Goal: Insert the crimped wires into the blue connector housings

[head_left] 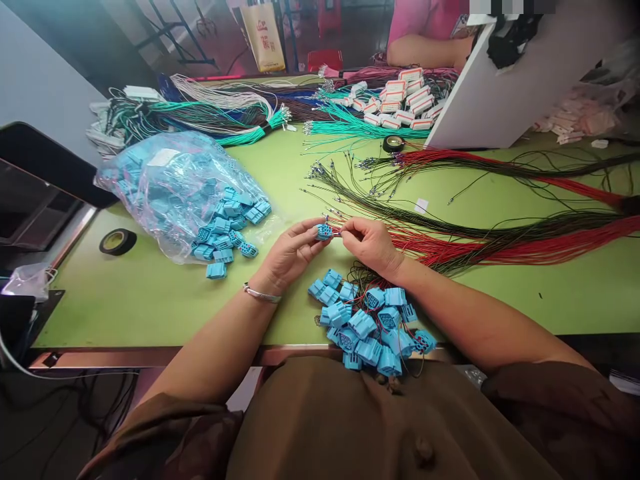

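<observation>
Left hand [293, 250] pinches a blue connector [324, 231] above the green counter [150, 300] | right hand [370, 243] fingers closed on a wire end at it | connector pile [370, 327] near edge | bag of connectors [185, 187] left

Bare green table [150, 300] is lying open left of the blue connector pile [367, 323], while the connector bag [180, 190] beyond and red wires [500, 250] to its right are blocking passage.
</observation>
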`<control>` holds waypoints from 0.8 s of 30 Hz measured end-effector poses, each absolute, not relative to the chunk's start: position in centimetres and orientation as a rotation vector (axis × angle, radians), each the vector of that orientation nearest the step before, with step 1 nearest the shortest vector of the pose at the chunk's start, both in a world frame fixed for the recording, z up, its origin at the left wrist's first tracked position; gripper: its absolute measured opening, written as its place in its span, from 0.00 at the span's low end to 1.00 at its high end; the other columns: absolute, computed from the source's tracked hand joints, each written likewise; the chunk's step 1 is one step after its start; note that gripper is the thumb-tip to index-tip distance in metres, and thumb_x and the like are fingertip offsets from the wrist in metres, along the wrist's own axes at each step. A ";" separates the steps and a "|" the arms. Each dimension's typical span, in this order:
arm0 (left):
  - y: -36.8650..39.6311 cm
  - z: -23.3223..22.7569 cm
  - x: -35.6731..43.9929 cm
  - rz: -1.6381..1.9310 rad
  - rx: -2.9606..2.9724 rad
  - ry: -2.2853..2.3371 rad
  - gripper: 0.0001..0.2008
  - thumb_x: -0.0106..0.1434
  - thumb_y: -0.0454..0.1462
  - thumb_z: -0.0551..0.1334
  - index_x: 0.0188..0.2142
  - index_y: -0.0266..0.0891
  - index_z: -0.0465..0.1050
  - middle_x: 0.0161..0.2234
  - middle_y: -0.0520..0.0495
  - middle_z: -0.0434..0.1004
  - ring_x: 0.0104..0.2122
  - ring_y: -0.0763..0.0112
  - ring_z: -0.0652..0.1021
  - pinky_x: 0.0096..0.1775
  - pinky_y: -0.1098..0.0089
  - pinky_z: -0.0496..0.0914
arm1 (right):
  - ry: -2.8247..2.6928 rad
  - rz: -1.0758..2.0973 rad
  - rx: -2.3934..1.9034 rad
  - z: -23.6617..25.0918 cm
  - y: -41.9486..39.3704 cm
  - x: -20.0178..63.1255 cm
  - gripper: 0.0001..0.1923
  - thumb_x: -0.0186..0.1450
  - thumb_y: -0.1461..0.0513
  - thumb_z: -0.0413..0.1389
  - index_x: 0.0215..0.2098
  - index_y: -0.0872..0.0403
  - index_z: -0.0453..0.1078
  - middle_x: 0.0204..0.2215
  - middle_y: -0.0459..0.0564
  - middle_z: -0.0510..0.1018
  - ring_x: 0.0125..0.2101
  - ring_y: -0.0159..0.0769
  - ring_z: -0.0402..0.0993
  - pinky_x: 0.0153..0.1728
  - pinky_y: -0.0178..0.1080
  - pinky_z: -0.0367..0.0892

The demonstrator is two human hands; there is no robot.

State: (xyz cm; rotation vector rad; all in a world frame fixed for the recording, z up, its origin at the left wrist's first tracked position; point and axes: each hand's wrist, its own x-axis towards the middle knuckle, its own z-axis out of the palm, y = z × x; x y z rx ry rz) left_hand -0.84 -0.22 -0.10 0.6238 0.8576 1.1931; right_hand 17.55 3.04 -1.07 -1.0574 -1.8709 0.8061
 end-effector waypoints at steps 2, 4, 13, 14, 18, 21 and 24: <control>-0.3 0.0 -0.8 1.176 0.625 0.868 0.12 0.55 0.32 0.70 0.40 0.37 0.81 0.41 0.44 0.83 0.41 0.71 0.81 0.50 0.70 0.74 | -1.889 0.774 -1.066 -1.0 3.0 17.6 0.08 0.60 0.62 0.52 0.26 0.55 0.70 0.18 0.41 0.67 0.21 0.27 0.59 0.27 0.33 0.57; -0.4 0.1 -0.8 1.169 0.633 0.870 0.13 0.54 0.33 0.71 0.40 0.36 0.81 0.40 0.44 0.83 0.41 0.70 0.81 0.50 0.70 0.74 | -1.936 0.701 -1.068 -0.8 3.0 17.7 0.08 0.60 0.62 0.52 0.26 0.55 0.70 0.19 0.42 0.68 0.22 0.28 0.61 0.28 0.33 0.58; -0.5 -0.4 -0.7 1.172 0.693 0.933 0.15 0.51 0.37 0.74 0.38 0.37 0.81 0.38 0.45 0.83 0.39 0.70 0.81 0.48 0.68 0.75 | -2.377 0.143 -1.062 0.1 2.1 18.2 0.14 0.67 0.64 0.47 0.33 0.55 0.74 0.32 0.53 0.80 0.33 0.36 0.72 0.37 0.36 0.62; -0.5 -0.5 -0.6 1.174 0.689 0.937 0.15 0.50 0.37 0.75 0.38 0.36 0.81 0.38 0.45 0.83 0.38 0.71 0.81 0.47 0.69 0.75 | -2.409 0.125 -1.038 0.0 2.2 18.2 0.14 0.67 0.64 0.46 0.32 0.56 0.74 0.31 0.53 0.80 0.33 0.36 0.72 0.36 0.36 0.61; -0.7 -0.4 -0.3 1.172 0.687 0.945 0.15 0.48 0.37 0.76 0.36 0.36 0.81 0.36 0.46 0.83 0.37 0.71 0.81 0.44 0.70 0.75 | -2.480 0.174 -0.922 -0.6 2.5 18.2 0.14 0.67 0.63 0.46 0.31 0.56 0.73 0.28 0.52 0.78 0.30 0.35 0.70 0.34 0.36 0.60; -0.9 -0.3 -0.2 1.175 0.682 0.968 0.15 0.48 0.37 0.76 0.35 0.36 0.81 0.36 0.46 0.83 0.37 0.71 0.81 0.45 0.69 0.75 | -2.436 0.283 -0.910 -0.9 2.7 18.3 0.12 0.67 0.63 0.48 0.32 0.55 0.72 0.28 0.51 0.78 0.30 0.34 0.70 0.35 0.35 0.60; -0.9 -0.2 -0.1 1.187 0.672 0.978 0.15 0.48 0.38 0.76 0.35 0.36 0.80 0.37 0.45 0.83 0.38 0.70 0.81 0.47 0.67 0.75 | -2.345 0.353 -0.951 -0.9 2.8 18.4 0.09 0.64 0.64 0.51 0.31 0.55 0.72 0.27 0.49 0.77 0.28 0.33 0.68 0.35 0.34 0.61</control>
